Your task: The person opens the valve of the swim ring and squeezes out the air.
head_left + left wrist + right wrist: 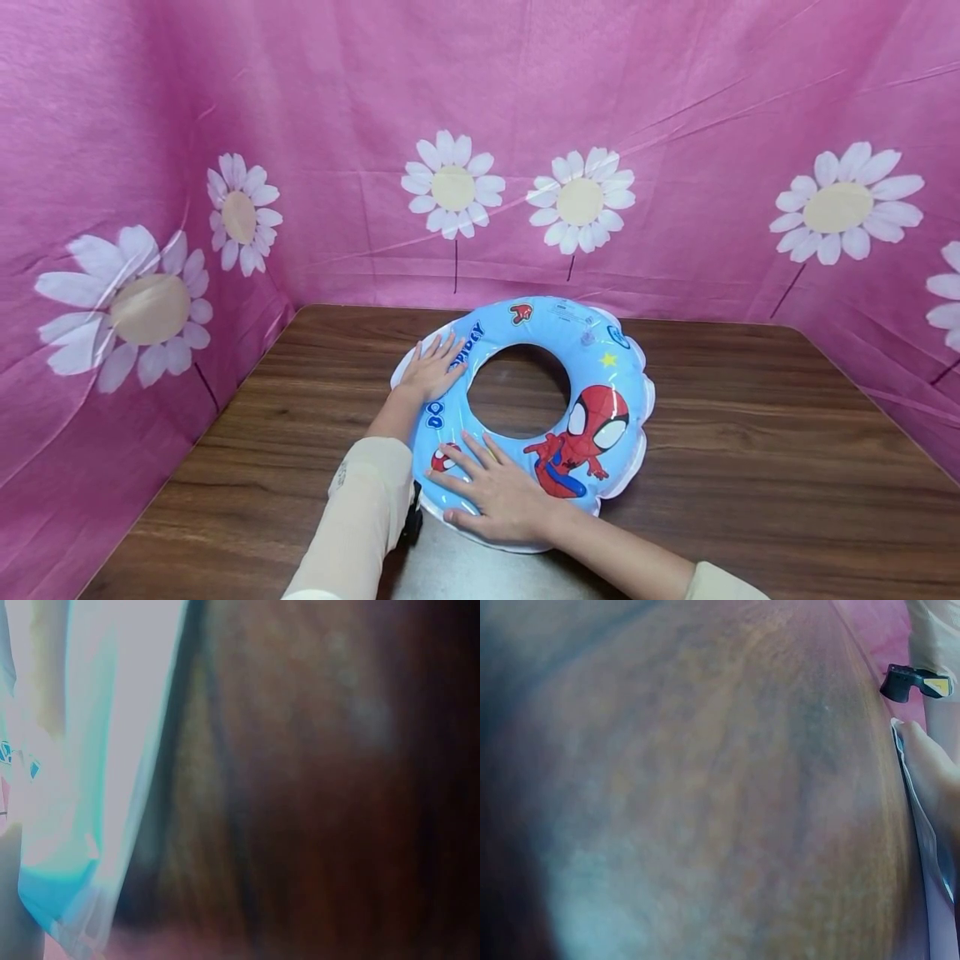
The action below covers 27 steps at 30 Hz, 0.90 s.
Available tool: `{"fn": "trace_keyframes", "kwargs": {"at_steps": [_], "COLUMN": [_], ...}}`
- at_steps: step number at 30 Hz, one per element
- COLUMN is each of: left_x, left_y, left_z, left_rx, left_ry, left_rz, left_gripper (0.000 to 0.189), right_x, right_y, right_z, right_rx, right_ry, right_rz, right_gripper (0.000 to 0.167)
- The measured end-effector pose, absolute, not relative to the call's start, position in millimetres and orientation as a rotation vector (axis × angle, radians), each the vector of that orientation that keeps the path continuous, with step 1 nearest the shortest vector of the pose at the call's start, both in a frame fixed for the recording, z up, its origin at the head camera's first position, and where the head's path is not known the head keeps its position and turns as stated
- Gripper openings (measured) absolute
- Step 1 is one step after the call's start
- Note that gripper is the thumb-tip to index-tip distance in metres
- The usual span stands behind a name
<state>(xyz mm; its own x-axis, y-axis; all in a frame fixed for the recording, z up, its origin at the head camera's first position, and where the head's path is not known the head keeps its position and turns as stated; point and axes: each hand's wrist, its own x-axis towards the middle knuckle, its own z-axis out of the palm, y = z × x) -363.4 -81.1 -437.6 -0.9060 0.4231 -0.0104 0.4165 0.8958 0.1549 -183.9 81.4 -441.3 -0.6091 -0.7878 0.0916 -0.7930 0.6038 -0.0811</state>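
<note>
A light blue inflatable swim ring [600, 333], printed with a red masked cartoon figure, blue lettering and a yellow star, lies on the wooden table. My left hand [433, 368] rests on its left side with the fingers stretched out over the lettering. On the near side of the ring, my right hand [504, 497] lies flat with spread fingers, pointing up and left. In the left wrist view the ring's pale edge [56, 892] appears washed out. The right wrist view catches only a thin strip of the ring's rim [922, 817] beside a hand.
The brown wooden table [750, 433] extends to both sides of the ring. A pink cloth [337, 100] with large white daisies hangs behind and beside it. A black device [907, 682] sits on a cream sleeve. Below the ring is a shiny grey surface [465, 575].
</note>
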Motion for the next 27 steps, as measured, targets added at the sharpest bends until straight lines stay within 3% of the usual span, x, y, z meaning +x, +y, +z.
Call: {"fn": "trace_keyframes", "kwargs": {"at_steps": [27], "left_x": [-363.8], "left_y": [-81.2], "left_z": [-437.6], "left_rx": [0.668], "left_ry": [3.02], "left_rz": [0.22], "left_gripper": [0.059], "right_x": [-184.9], "right_y": [81.2], "right_z": [-442.2], "right_rx": [1.361], "right_ry": [-2.777], "right_rz": [0.168], "right_gripper": [0.058]}}
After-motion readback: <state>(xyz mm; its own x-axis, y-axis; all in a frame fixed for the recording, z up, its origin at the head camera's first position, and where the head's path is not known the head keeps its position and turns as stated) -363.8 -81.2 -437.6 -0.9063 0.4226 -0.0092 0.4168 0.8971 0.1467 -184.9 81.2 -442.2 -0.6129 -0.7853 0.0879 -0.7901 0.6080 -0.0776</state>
